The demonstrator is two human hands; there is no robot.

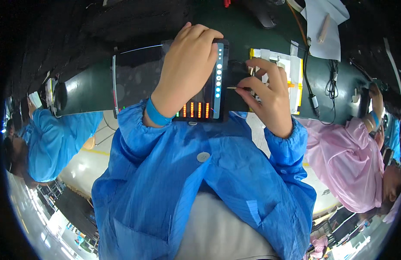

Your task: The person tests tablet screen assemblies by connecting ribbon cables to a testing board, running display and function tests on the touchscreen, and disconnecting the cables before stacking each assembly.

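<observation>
A black tablet (137, 78) lies at the near edge of the dark green table, its screen lit with a column of round icons and rows of red and green text. Across its screen reaches my left hand (188, 60), with the fingers bent over the far edge near the right corner, gripping it. Beside the tablet's right edge, my right hand (270, 93) pinches a thin, short pin (231, 88) between thumb and forefinger. The pin's tip points at that edge; whether it touches, I cannot tell. My other right fingers are curled above.
Right of the tablet lies a white sheet with yellow-edged tape (299, 78), partly behind my right hand. Black cables (312, 93) run farther right, below a white paper (328, 41). A black mouse (265, 17) sits at the back. Co-workers in blue (55, 138) and pink (345, 164) sit on either side.
</observation>
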